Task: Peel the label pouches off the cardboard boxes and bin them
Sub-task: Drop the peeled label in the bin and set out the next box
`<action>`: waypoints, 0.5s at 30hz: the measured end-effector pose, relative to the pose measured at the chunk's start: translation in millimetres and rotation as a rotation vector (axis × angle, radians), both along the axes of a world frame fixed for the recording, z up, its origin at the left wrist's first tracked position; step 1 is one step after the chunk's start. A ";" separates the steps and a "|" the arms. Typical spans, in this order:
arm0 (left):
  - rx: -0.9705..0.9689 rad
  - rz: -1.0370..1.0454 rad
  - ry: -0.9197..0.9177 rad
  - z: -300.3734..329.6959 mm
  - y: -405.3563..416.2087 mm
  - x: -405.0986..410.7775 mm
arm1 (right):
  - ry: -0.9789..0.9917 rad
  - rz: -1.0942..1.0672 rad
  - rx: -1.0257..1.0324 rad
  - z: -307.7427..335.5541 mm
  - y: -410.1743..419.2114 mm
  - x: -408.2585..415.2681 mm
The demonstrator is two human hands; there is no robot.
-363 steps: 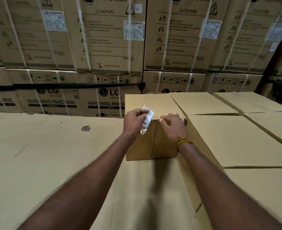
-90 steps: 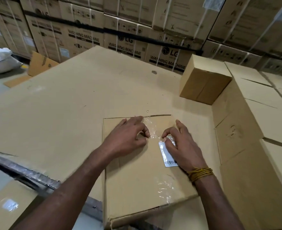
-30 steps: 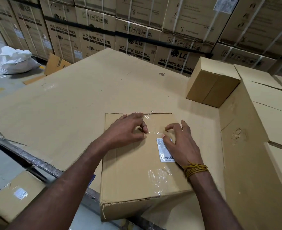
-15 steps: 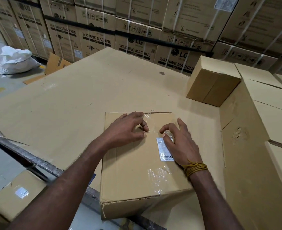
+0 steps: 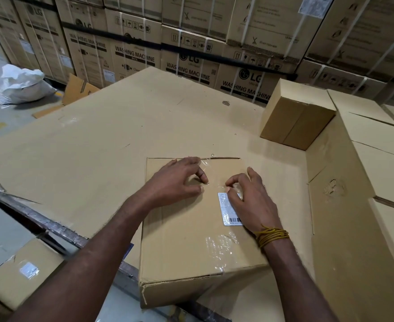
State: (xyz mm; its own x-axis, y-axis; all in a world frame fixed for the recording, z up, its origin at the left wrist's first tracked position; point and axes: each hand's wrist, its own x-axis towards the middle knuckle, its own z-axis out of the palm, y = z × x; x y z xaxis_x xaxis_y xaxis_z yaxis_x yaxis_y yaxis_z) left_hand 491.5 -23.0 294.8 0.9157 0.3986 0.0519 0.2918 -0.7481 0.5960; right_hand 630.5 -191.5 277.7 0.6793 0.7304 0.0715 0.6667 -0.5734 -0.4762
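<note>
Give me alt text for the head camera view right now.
Two bare hands work at a clear label pouch on a cardboard box: the left hand presses the box top, the right hand picks at the pouch. Washing machine cartons are stacked behind.

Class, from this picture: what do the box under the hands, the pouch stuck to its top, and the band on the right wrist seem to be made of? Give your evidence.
Box: plain brown cardboard, matt, with a frayed front edge.
Pouch: thin clear plastic film, probably; it glints and wrinkles over a white printed label.
Band: mustard-yellow thread or cord, seemingly, wound in several strands.
</note>
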 end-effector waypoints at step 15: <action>0.001 -0.002 -0.013 -1.4 1.0 -0.7 | 0.024 -0.053 0.043 -2.0 0.0 2.7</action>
State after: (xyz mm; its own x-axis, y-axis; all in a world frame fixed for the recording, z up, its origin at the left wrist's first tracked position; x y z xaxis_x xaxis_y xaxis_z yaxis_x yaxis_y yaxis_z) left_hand 490.8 -22.0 293.4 0.9159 0.3963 0.0641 0.2824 -0.7495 0.5988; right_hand 633.2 -191.4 275.7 0.7186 0.6901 0.0856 0.6244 -0.5861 -0.5164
